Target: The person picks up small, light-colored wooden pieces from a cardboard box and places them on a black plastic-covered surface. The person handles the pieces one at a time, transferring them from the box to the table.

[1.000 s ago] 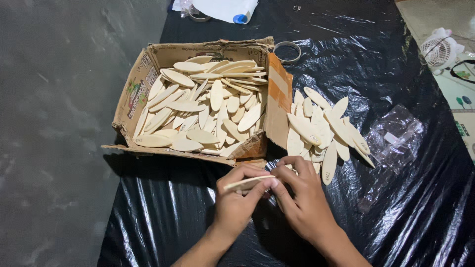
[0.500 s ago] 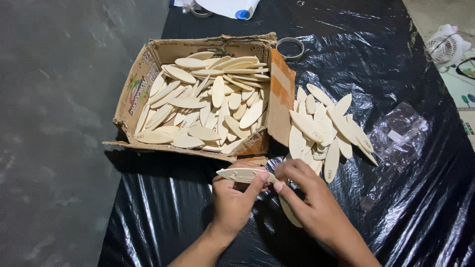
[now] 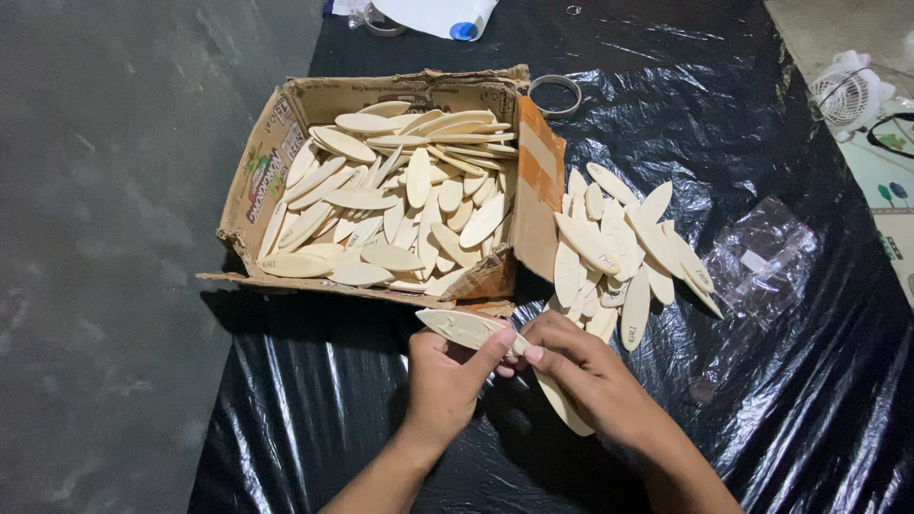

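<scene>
both hands pinch thin pale leaf-shaped wooden pieces just in front of the cardboard box (image 3: 286, 124).
left hand (image 3: 443, 381) grips one flat wooden piece (image 3: 462, 328) near its middle, thumb on top, wrist bent inward; right hand (image 3: 581, 371) is closed on a second piece (image 3: 562, 405) that points away from the box. they look light, stiff and smooth, likely brittle at the tips, best held across the broad middle. a loose pile (image 3: 619, 247) lies right of the box on black plastic sheet (image 3: 333, 409).

My one view sits on the head, looking steeply down and forward at the black plastic sheet (image 3: 743, 124), close over both hands, cardboard box (image 3: 257, 181) just beyond.
</scene>
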